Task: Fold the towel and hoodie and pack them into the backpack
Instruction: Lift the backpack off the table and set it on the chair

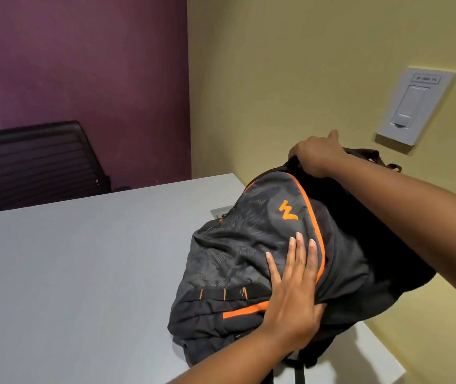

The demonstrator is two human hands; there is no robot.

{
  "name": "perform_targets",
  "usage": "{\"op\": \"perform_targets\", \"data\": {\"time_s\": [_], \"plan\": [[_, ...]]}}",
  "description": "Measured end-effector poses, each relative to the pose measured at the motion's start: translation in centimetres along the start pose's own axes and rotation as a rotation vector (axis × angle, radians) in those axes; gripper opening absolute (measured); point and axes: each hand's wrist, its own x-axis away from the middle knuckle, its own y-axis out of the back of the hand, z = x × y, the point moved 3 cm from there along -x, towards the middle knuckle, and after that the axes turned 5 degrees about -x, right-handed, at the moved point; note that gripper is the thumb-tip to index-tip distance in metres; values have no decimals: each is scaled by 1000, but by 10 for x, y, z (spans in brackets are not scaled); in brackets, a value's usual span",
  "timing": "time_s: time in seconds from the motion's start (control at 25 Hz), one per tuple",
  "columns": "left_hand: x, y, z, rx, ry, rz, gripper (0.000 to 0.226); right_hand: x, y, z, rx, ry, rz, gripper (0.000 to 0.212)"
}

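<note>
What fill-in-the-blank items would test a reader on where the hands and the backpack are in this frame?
1. The backpack lies on a grey ____.
2. The left hand rests flat, fingers straight, on the backpack's ____ panel.
3. The right hand grips the ____ end of the backpack.
4. The backpack's piping and logo are ____.

Missing words: table; front; top; orange
</note>
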Motion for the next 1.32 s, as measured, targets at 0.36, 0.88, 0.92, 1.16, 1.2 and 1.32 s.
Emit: {"op": "perform_targets", "data": {"time_s": [0.36,0.88,0.92,1.16,1.2,1.32], "plan": [[-25,-10,8,202,111,-78,91,54,10,-53,-531,-214,-149,49],[-24,-24,4,151,72,-65,103,143,-31,-34,-773,-668,-401,65],[-24,-24,4,156,75,-75,103,148,-35,-33,-794,-676,-420,58],[-24,-23,3,143,64,-64,103,165,-51,-17,-709,-679,-412,62],[-24,-24,3,133,67,-41,95,164,-51,-18,-682,-675,-439,58],[-26,-20,6,67,49,21,71,155,-51,-24,-691,-687,-490,48]]}}
